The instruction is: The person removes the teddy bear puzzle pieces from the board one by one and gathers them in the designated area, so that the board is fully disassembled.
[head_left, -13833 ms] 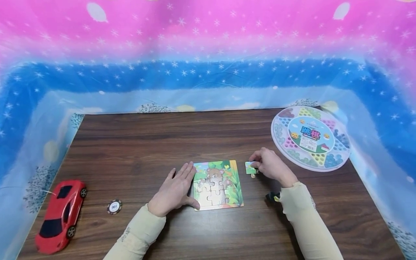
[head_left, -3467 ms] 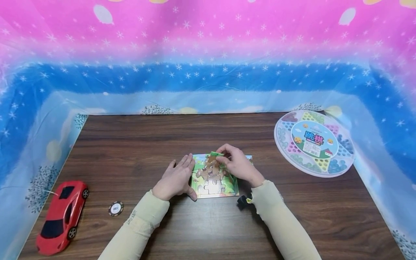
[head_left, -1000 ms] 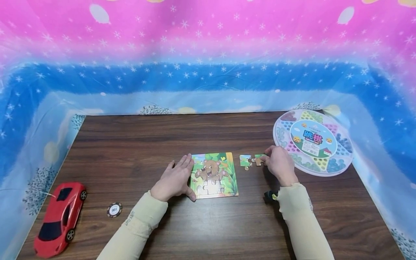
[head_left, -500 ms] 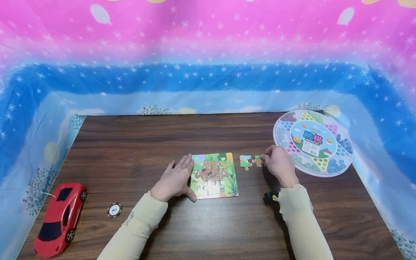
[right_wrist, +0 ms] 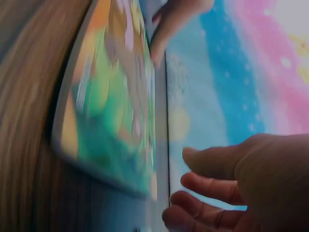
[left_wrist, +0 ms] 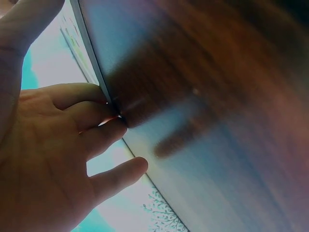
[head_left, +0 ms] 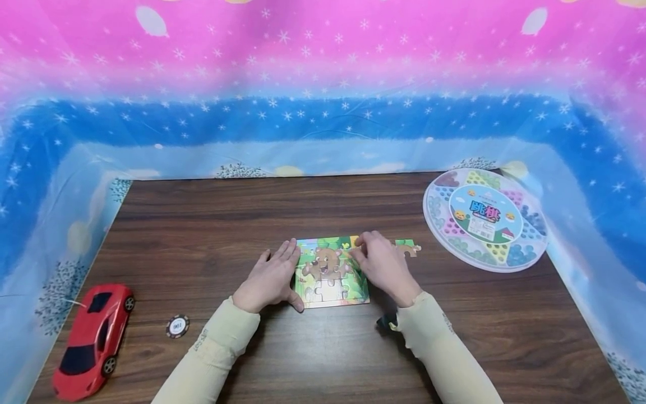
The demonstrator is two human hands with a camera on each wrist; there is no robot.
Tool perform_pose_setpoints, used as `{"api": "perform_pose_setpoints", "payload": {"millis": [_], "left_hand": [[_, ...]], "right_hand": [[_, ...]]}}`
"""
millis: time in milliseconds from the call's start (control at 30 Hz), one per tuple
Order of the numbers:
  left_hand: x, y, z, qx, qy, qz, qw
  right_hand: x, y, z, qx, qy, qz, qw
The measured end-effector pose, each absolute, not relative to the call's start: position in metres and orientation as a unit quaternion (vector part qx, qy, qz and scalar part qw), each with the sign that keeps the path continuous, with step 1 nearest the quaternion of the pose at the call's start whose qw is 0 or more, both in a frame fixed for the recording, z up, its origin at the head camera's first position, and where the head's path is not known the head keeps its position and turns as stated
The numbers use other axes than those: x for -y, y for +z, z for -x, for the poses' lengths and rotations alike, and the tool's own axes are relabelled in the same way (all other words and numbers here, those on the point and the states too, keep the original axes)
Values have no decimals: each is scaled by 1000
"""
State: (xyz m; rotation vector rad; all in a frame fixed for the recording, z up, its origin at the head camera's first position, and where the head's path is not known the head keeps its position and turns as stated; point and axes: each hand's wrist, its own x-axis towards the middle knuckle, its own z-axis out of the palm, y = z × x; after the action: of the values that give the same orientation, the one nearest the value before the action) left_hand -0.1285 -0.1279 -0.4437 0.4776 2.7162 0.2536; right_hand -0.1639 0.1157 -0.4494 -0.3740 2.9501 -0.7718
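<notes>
A jigsaw puzzle board (head_left: 330,292) with a brown bear picture lies on the wooden table. My left hand (head_left: 267,280) rests along its left edge, fingers extended and thumb at the lower left corner. In the left wrist view the fingertips meet the board's edge. My right hand (head_left: 386,266) is over the board's upper right corner, fingers bent. The right wrist view, blurred at the board, shows thumb and fingertips apart with nothing visible between them. One loose puzzle piece (head_left: 405,247), green and brown, lies just beyond the right hand.
A round Chinese checkers set (head_left: 484,219) lies at the back right. To the left are a red toy car (head_left: 93,339) and a poker chip (head_left: 178,325). A small black object (head_left: 386,322) sits by the right cuff. Patterned cloth (head_left: 323,118) surrounds the table.
My right hand has moved left from the loose pieces to the board's upper right corner, exposing one piece; the other piece is no longer visible. My left hand stays at the board's left edge.
</notes>
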Motion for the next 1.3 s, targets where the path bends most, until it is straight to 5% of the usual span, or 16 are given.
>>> {"api": "perform_pose_setpoints", "payload": {"millis": [900, 1300], "left_hand": [[129, -446, 129, -964, 87, -172, 183], [131, -447, 129, -965, 89, -176, 175]], "right_hand": [[-82, -456, 170, -937, -244, 214, 127], [-104, -451, 182, -958, -177, 198, 104]]}}
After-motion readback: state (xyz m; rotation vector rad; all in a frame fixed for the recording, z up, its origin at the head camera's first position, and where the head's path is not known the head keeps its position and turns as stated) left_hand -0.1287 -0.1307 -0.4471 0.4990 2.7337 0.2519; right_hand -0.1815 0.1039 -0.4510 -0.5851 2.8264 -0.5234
